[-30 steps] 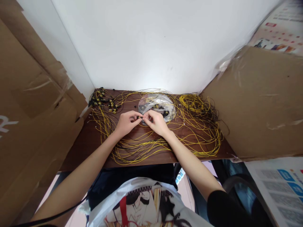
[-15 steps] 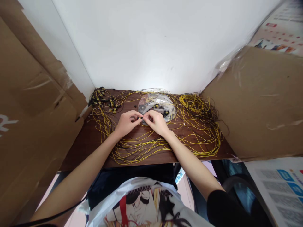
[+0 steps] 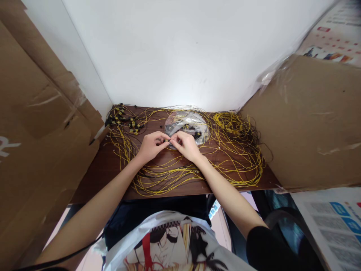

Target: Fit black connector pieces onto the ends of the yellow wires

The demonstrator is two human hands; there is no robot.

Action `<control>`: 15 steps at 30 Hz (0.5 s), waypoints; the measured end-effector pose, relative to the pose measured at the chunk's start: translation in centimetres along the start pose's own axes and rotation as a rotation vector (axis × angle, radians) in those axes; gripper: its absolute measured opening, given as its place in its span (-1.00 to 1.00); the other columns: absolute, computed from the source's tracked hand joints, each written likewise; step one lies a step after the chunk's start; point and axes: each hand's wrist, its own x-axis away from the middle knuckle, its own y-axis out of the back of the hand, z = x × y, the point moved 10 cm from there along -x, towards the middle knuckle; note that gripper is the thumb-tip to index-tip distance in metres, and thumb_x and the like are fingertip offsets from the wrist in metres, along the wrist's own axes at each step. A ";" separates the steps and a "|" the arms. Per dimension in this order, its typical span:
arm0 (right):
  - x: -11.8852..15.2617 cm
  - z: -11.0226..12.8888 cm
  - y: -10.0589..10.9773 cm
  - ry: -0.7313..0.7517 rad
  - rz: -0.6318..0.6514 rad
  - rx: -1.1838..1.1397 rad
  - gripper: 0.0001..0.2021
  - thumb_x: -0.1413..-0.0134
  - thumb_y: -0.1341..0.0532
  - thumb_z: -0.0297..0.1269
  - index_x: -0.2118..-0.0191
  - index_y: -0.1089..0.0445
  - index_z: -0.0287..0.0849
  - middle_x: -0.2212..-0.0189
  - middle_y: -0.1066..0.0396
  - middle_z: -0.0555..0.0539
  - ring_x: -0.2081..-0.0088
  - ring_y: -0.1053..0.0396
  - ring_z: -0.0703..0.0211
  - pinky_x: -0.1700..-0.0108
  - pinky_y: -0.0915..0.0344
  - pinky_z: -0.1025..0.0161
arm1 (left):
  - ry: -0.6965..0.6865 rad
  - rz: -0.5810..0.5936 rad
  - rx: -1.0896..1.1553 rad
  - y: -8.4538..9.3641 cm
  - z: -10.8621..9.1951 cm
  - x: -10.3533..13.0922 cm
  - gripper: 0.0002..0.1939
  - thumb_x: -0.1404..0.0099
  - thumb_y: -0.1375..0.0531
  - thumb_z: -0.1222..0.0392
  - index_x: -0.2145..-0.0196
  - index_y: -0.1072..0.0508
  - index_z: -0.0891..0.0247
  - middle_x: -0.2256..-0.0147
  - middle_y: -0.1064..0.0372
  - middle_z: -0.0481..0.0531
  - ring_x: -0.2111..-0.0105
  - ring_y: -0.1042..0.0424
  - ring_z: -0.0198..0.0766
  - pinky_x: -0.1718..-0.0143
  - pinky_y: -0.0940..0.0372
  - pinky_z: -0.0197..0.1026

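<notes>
My left hand [image 3: 151, 146] and my right hand [image 3: 186, 146] meet over the middle of a dark wooden table [image 3: 97, 177]. Between their fingertips they pinch a small black connector [image 3: 167, 141] on a thin yellow wire. Loose yellow and black wires [image 3: 166, 176] lie in loops under and around both hands. Just behind the hands lies a clear plastic bag [image 3: 187, 124] with small black parts in it.
A cluster of black-and-yellow connectors [image 3: 124, 119] sits at the far left of the table. A dense coil of yellow wire [image 3: 235, 128] lies at the right. Cardboard sheets [image 3: 36, 124] wall the left, and a cardboard box [image 3: 307, 120] walls the right. A white wall stands behind.
</notes>
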 end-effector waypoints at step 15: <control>0.0 -0.1 -0.1 -0.002 0.013 -0.006 -0.88 -0.14 -0.16 -0.27 0.35 -0.36 -0.19 0.45 -0.36 -0.01 0.40 -0.30 0.26 0.33 -0.19 0.34 | 0.023 0.016 0.027 -0.1 0.2 0.1 -0.80 -0.11 -0.23 0.17 0.33 -0.51 0.33 0.42 -0.36 0.04 0.43 -0.33 -0.31 0.41 -0.32 -0.28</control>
